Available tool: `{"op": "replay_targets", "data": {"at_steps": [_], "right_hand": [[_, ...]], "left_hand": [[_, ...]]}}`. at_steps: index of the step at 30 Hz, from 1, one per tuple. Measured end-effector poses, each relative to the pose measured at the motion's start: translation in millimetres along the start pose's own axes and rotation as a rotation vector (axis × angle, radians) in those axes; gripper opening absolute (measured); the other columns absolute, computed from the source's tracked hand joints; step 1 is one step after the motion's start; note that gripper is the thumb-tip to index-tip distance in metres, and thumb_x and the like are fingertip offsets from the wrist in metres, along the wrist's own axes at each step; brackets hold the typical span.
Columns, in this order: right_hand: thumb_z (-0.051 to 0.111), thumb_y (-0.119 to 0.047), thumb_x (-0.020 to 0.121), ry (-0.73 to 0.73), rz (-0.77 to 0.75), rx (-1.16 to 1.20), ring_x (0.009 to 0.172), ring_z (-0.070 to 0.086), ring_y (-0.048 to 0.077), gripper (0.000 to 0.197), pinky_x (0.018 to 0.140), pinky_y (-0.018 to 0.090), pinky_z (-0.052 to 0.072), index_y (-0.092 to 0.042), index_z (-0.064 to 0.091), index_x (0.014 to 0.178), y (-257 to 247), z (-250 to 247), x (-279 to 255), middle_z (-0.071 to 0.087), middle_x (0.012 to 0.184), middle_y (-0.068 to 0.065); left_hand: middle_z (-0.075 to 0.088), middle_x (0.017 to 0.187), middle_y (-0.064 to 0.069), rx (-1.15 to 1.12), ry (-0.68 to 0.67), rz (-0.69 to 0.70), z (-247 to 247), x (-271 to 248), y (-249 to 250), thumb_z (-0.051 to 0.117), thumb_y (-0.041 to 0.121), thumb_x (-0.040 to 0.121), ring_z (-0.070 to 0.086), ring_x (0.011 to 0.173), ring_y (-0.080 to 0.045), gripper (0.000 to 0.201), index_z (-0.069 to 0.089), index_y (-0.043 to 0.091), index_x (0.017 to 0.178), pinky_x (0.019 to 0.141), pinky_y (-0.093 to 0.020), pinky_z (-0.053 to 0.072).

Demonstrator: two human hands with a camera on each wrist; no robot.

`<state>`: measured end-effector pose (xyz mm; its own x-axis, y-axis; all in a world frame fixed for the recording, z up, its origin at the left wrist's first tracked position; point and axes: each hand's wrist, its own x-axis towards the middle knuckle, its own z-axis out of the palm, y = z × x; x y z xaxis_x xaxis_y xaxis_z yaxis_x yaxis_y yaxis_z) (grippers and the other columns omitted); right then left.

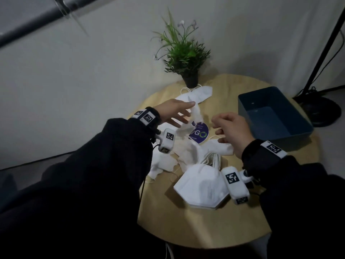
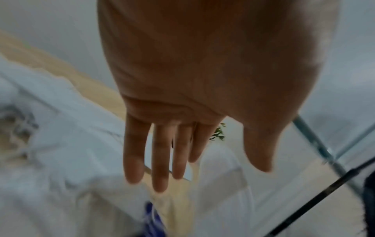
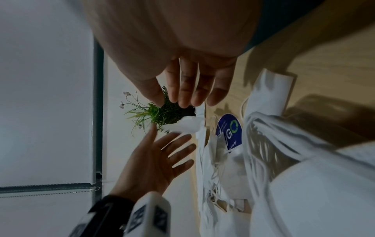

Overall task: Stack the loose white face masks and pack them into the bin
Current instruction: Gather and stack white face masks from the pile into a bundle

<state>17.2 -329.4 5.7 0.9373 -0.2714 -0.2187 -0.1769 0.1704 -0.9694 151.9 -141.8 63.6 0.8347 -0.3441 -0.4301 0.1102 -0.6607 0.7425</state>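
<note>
While both hands hover with loose, empty fingers, the left hand (image 1: 174, 113) is nearer the upright blurred mask (image 1: 196, 114) just left of the round sticker (image 1: 199, 134), the right hand (image 1: 231, 130) nearer the bin (image 1: 242, 101) beyond it.

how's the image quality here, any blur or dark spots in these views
Head view: dim, the black sleeves nearly featureless, and the left hand smears with motion over the loose masks. Left wrist view: blurred throughout, the masks only soft white shapes. Right wrist view: sharper, the potted plant crisp, hard shadows across the table.
</note>
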Motion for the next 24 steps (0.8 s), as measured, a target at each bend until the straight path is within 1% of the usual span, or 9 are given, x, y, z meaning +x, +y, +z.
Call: {"op": "replay_targets", "data": {"at_steps": [4, 7, 9, 11, 14, 17, 19, 21, 24], "right_hand": [[0.070, -0.020, 0.095, 0.015, -0.013, -0.003, 0.081, 0.062, 0.015, 0.004, 0.066, 0.033, 0.051, -0.021, 0.070, 0.099, 3.6, 2.3, 6.5, 0.070, 0.093, -0.003], [0.069, -0.020, 0.095, 0.023, -0.008, 0.002, 0.081, 0.062, 0.015, 0.004, 0.067, 0.033, 0.051, -0.022, 0.070, 0.098, 4.5, 2.1, 10.7, 0.070, 0.092, -0.003], [0.069, -0.020, 0.095, 0.023, -0.007, 0.002, 0.081, 0.062, 0.015, 0.004, 0.068, 0.034, 0.051, -0.021, 0.070, 0.098, 4.4, 2.6, 12.9, 0.071, 0.093, -0.002], [0.069, -0.021, 0.094, 0.023, -0.003, -0.004, 0.080, 0.062, 0.015, 0.004, 0.068, 0.035, 0.051, -0.021, 0.070, 0.098, 4.6, 4.6, 13.8, 0.071, 0.095, -0.001], [0.071, -0.022, 0.093, 0.019, 0.004, -0.013, 0.078, 0.063, 0.014, 0.005, 0.067, 0.034, 0.051, -0.021, 0.070, 0.098, 4.1, 7.6, 13.8, 0.072, 0.097, 0.000], [0.071, -0.022, 0.093, 0.020, 0.008, -0.024, 0.079, 0.064, 0.014, 0.006, 0.067, 0.034, 0.052, -0.020, 0.070, 0.099, 3.8, 8.7, 13.3, 0.073, 0.098, 0.002], [0.070, -0.022, 0.094, 0.025, 0.009, -0.029, 0.078, 0.063, 0.014, 0.007, 0.068, 0.034, 0.052, -0.019, 0.071, 0.100, 3.6, 8.8, 12.6, 0.073, 0.099, 0.002], [0.069, -0.023, 0.094, 0.029, 0.008, -0.029, 0.078, 0.062, 0.015, 0.008, 0.067, 0.034, 0.052, -0.018, 0.071, 0.100, 3.3, 10.1, 11.2, 0.073, 0.100, 0.003], [0.070, -0.023, 0.094, 0.027, 0.014, -0.025, 0.075, 0.061, 0.014, 0.010, 0.066, 0.035, 0.050, -0.017, 0.071, 0.102, 3.3, 12.7, 8.8, 0.071, 0.100, 0.004]], "left_hand": [[0.064, 0.141, -0.007, 0.870, 0.166, -0.056, -8.7, 36.6, -28.2, 0.067, 0.041, 0.099, 0.062, 0.124, -0.029, 0.046, 0.062, 0.019, 0.139, 0.103, -0.038, 0.048], [0.058, 0.142, -0.007, 0.993, 0.098, -0.120, 1.9, 51.4, -65.0, 0.082, 0.047, 0.083, 0.057, 0.128, -0.029, 0.080, 0.046, 0.026, 0.152, 0.101, -0.037, 0.047], [0.062, 0.136, -0.004, 1.027, 0.133, -0.062, 1.4, 57.2, -71.6, 0.083, 0.043, 0.081, 0.060, 0.122, -0.027, 0.075, 0.051, 0.030, 0.148, 0.093, -0.034, 0.049], [0.069, 0.130, -0.002, 1.058, 0.143, -0.017, -10.5, 59.6, -63.1, 0.079, 0.035, 0.086, 0.064, 0.115, -0.024, 0.055, 0.063, 0.030, 0.138, 0.091, -0.033, 0.050], [0.072, 0.112, -0.004, 0.970, 0.184, 0.035, -35.9, 50.5, -38.5, 0.082, 0.022, 0.083, 0.066, 0.102, -0.025, 0.042, 0.073, 0.022, 0.125, 0.084, -0.030, 0.049], [0.070, 0.097, -0.003, 0.781, 0.386, 0.146, -60.5, 31.1, -13.0, 0.077, 0.018, 0.083, 0.063, 0.089, -0.023, 0.025, 0.073, 0.018, 0.108, 0.073, -0.024, 0.043], [0.067, 0.080, 0.001, 0.513, 0.480, 0.197, -66.8, 16.7, 3.4, 0.072, 0.017, 0.086, 0.062, 0.072, -0.018, 0.006, 0.069, 0.019, 0.091, 0.058, -0.021, 0.044], [0.063, 0.072, 0.003, 0.259, 0.482, 0.239, -65.0, 7.8, 16.6, 0.075, 0.021, 0.088, 0.060, 0.058, -0.012, 0.009, 0.067, 0.018, 0.088, 0.046, -0.019, 0.043], [0.064, 0.071, -0.002, 0.118, 0.402, 0.229, -48.4, 8.4, 24.0, 0.085, 0.030, 0.086, 0.061, 0.051, -0.013, 0.027, 0.065, 0.012, 0.089, 0.042, -0.023, 0.046]]}}
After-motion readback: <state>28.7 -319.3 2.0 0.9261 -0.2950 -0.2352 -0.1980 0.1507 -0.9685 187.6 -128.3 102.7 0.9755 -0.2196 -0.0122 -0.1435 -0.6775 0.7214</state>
